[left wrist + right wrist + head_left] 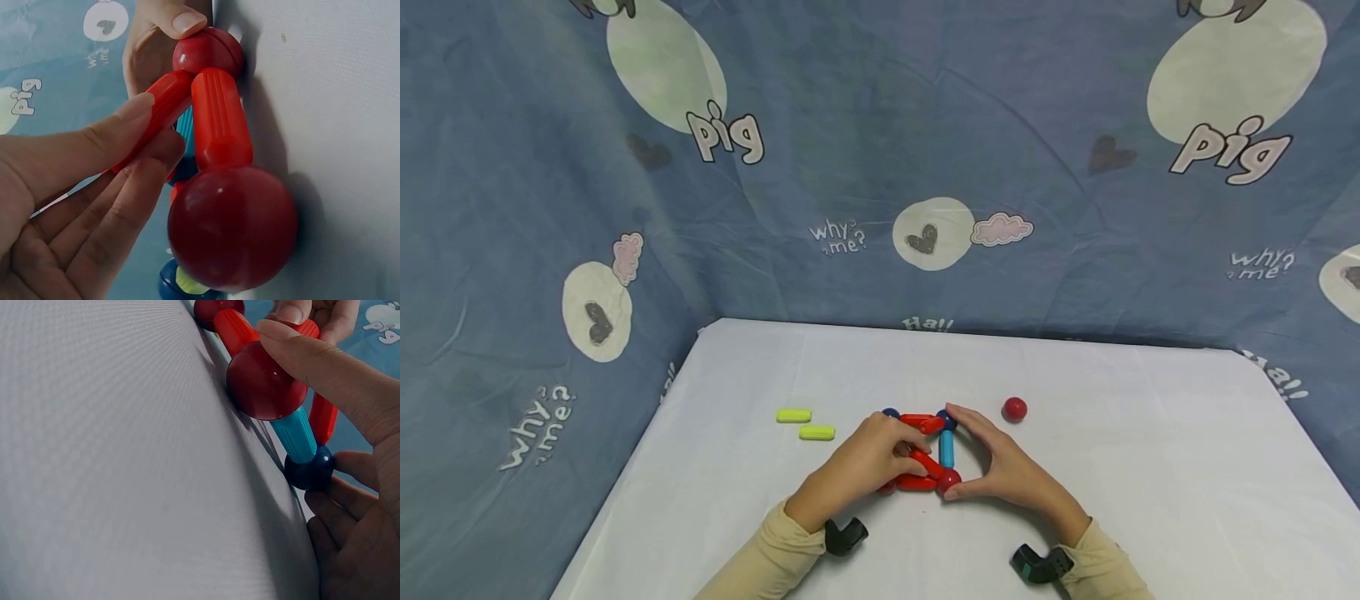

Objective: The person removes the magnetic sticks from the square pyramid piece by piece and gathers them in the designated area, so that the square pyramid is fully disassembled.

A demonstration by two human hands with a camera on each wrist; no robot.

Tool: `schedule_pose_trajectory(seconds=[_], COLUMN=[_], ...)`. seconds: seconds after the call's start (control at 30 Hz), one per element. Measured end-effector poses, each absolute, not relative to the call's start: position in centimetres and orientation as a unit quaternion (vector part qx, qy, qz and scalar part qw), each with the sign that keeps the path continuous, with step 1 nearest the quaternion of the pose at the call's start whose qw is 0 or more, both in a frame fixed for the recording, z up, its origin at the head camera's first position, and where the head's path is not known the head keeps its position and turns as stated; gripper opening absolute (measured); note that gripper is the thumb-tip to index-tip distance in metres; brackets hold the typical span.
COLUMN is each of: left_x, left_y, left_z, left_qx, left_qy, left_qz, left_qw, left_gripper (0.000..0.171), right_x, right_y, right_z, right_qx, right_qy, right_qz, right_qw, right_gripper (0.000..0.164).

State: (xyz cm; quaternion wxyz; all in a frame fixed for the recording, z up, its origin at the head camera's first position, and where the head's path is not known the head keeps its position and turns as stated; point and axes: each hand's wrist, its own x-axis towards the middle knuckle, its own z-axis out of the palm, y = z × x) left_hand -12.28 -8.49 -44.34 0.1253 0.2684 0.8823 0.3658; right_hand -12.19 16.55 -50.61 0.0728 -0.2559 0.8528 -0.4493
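A frame of red and blue balls joined by short rods lies on the table. Its near side is a red rod (916, 483) between two red balls; its right side is a light blue rod (947, 450). My left hand (867, 460) pinches another red rod (167, 100) between thumb and fingers, slanting up from the near right red ball (265, 381). My right hand (1011, 467) holds the frame's right side, thumb on that red ball and fingers against the dark blue ball (310, 467). The left hand partly hides the frame's left side.
Two yellow-green rods, one nearer (817, 432) and one farther (793, 415), lie left of the frame. A loose red ball (1015, 409) sits beyond the right hand. The white tabletop (1150, 433) ends at a blue printed cloth (820, 283).
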Motion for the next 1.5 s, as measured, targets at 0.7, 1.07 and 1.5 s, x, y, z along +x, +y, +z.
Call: schedule_pose_trajectory(seconds=[0.7,1.07,1.5], left_x=[-13.2,-12.9,-12.4], left_y=[-9.6,-10.2,-16.0], left_z=[-44.5,-44.1,-44.0], left_qx=[0.197,0.208,0.165], left_qy=[0.818,0.854,0.885], left_qz=[0.518,0.459,0.432], left_qw=[0.154,0.128,0.057], left_gripper=[0.015,0.016,0.019], right_x=[-12.1,-12.1,-12.1], right_y=[16.6,16.4,16.4], right_z=[-50.5,-50.7,-50.6], right_qx=[-0.251,-0.247,-0.237], right_qy=[0.856,0.853,0.859], right_qz=[-0.446,-0.451,-0.445], right_qw=[0.075,0.087,0.083], right_gripper=[0.106,0.106,0.109])
